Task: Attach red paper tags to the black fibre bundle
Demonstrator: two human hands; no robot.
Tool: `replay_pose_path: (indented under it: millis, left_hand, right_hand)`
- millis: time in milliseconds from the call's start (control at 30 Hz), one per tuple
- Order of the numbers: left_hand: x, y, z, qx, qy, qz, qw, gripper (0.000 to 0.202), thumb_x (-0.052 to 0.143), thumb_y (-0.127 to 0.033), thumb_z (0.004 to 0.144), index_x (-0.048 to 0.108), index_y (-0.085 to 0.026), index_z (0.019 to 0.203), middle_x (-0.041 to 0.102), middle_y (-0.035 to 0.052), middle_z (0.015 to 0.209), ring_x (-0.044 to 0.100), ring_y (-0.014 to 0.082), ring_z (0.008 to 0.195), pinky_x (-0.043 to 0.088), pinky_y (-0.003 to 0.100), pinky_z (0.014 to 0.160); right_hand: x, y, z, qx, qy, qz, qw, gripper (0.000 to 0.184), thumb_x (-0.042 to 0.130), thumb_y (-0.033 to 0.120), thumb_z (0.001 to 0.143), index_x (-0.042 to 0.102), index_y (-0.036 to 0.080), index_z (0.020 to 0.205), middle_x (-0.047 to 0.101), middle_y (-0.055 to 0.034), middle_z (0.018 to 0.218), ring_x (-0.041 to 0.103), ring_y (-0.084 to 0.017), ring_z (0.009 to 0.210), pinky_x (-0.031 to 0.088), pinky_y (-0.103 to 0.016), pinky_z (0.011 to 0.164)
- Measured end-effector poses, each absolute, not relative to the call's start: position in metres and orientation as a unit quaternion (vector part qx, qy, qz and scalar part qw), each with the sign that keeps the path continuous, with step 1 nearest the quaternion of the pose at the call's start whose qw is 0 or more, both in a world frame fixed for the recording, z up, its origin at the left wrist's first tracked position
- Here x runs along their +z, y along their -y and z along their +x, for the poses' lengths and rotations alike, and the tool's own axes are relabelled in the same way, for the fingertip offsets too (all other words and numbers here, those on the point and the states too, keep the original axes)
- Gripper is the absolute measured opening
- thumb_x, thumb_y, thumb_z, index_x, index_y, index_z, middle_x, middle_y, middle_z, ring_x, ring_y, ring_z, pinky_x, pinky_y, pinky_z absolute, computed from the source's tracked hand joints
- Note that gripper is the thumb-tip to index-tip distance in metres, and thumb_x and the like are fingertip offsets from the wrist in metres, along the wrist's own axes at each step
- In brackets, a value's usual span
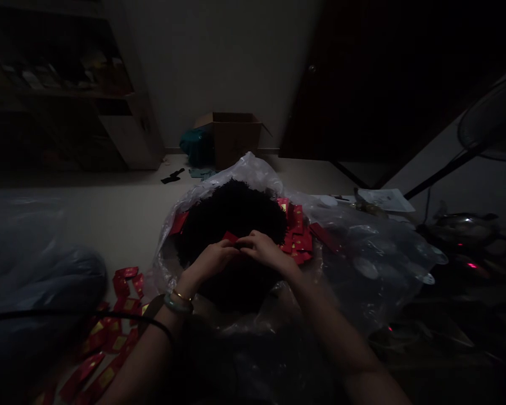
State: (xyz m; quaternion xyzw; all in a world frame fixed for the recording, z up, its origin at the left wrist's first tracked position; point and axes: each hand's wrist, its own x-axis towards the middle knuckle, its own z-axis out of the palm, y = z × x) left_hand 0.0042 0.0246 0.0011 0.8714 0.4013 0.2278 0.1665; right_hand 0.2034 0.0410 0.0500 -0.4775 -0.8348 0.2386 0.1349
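Note:
A small red packet [230, 236] is pinched between my left hand [213, 261] and my right hand [263, 247], with the fingertips meeting at it. Both hands are closed, and the fingers cover most of the packet. Below them is a heap of black, loose, shaggy-looking material [236, 208], perhaps dried leaves, inside a large clear plastic bag [257, 169]. More red packets [297, 225] with gold marks lie at the heap's right side, and another red packet [178, 223] shows at its left edge. The dim light hides finer detail.
Several red packets [118, 326] are scattered on the floor at lower left. Another clear bag [366, 264] holding round pale things lies to the right, near a kettle [464, 222]. A cardboard box [236, 138] stands by the wall. A fan [489, 124] is at far right.

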Motion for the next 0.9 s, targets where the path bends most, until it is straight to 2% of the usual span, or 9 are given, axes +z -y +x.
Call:
replay_pose_path:
  millis: [100, 167, 233, 333, 533, 633, 700, 800, 900]
  left_hand:
    - [0.002, -0.022, 0.005, 0.229, -0.398, 0.87, 0.18, 0.024, 0.05, -0.014, 0.084, 0.069, -0.023, 0.095, 0.06, 0.0031, 0.093, 0.06, 0.0111, 0.075, 0.046, 0.021, 0.069]
    - [0.003, -0.02, 0.006, 0.229, -0.396, 0.87, 0.184, 0.024, 0.05, -0.015, 0.084, 0.07, -0.023, 0.095, 0.06, 0.003, 0.092, 0.059, 0.0107, 0.073, 0.045, 0.021, 0.068]
    - [0.002, -0.019, 0.007, 0.232, -0.392, 0.87, 0.186, 0.025, 0.048, -0.015, 0.085, 0.069, -0.022, 0.095, 0.06, 0.0033, 0.092, 0.058, 0.0103, 0.071, 0.045, 0.02, 0.066]
    - [-0.001, -0.019, 0.008, 0.246, -0.397, 0.866, 0.176, 0.02, 0.048, -0.016, 0.086, 0.067, -0.021, 0.092, 0.061, 0.0033, 0.09, 0.058, 0.0106, 0.071, 0.044, 0.021, 0.065]
    - [-0.01, -0.02, 0.004, 0.248, -0.448, 0.843, 0.165, 0.007, 0.052, -0.019, 0.085, 0.059, -0.019, 0.084, 0.061, -0.001, 0.076, 0.056, 0.0102, 0.064, 0.041, 0.02, 0.059]
    - [-0.008, -0.019, 0.003, 0.238, -0.447, 0.847, 0.161, 0.009, 0.052, -0.017, 0.085, 0.06, -0.02, 0.087, 0.063, -0.0003, 0.081, 0.058, 0.0105, 0.067, 0.041, 0.02, 0.061]
    - [-0.004, -0.017, 0.003, 0.23, -0.443, 0.852, 0.157, 0.011, 0.053, -0.017, 0.084, 0.061, -0.02, 0.092, 0.064, 0.0011, 0.087, 0.06, 0.0117, 0.071, 0.043, 0.021, 0.064]
    - [0.003, -0.015, 0.007, 0.199, -0.448, 0.859, 0.148, 0.018, 0.056, -0.019, 0.082, 0.062, -0.022, 0.099, 0.065, 0.0027, 0.092, 0.062, 0.0136, 0.076, 0.044, 0.022, 0.068]
    - [0.01, -0.014, 0.012, 0.145, -0.477, 0.859, 0.116, 0.016, 0.058, -0.027, 0.081, 0.065, -0.023, 0.095, 0.065, 0.0035, 0.087, 0.062, 0.0155, 0.07, 0.043, 0.024, 0.061]
  right_hand:
    - [0.063, -0.043, 0.196, 0.206, 0.845, -0.49, 0.066, 0.027, 0.063, 0.032, 0.081, 0.067, 0.029, 0.108, 0.056, -0.0034, 0.096, 0.058, -0.015, 0.083, 0.041, -0.023, 0.072]
    - [0.073, -0.045, 0.191, 0.173, 0.846, -0.504, 0.025, 0.029, 0.067, 0.032, 0.076, 0.067, 0.027, 0.105, 0.057, -0.0047, 0.102, 0.059, -0.017, 0.085, 0.042, -0.024, 0.069]
    - [0.079, -0.048, 0.184, 0.145, 0.851, -0.505, -0.015, 0.032, 0.07, 0.029, 0.072, 0.066, 0.022, 0.103, 0.06, -0.0071, 0.105, 0.061, -0.02, 0.086, 0.042, -0.025, 0.066]
    - [0.076, -0.051, 0.177, 0.151, 0.857, -0.491, -0.044, 0.024, 0.065, 0.02, 0.072, 0.068, 0.02, 0.096, 0.067, -0.0076, 0.096, 0.064, -0.021, 0.084, 0.041, -0.024, 0.063]
    - [0.067, -0.054, 0.185, 0.235, 0.834, -0.493, 0.079, 0.023, 0.055, 0.009, 0.073, 0.072, 0.019, 0.086, 0.071, -0.003, 0.081, 0.064, -0.015, 0.075, 0.042, -0.021, 0.063]
    - [0.071, -0.053, 0.195, 0.259, 0.806, -0.508, 0.157, 0.028, 0.051, 0.006, 0.075, 0.072, 0.018, 0.09, 0.07, -0.0026, 0.084, 0.063, -0.013, 0.077, 0.044, -0.02, 0.068]
    - [0.072, -0.048, 0.201, 0.249, 0.821, -0.487, 0.164, 0.027, 0.053, 0.009, 0.077, 0.071, 0.019, 0.095, 0.068, -0.0036, 0.092, 0.062, -0.013, 0.082, 0.044, -0.021, 0.072]
    - [0.069, -0.037, 0.201, 0.206, 0.871, -0.441, 0.059, 0.027, 0.066, 0.025, 0.074, 0.069, 0.023, 0.1, 0.061, -0.0069, 0.104, 0.057, -0.02, 0.094, 0.045, -0.026, 0.075]
    - [0.062, -0.028, 0.193, 0.15, 0.875, -0.457, -0.054, 0.028, 0.066, 0.031, 0.075, 0.069, 0.025, 0.101, 0.06, -0.0098, 0.104, 0.055, -0.026, 0.098, 0.045, -0.03, 0.071]
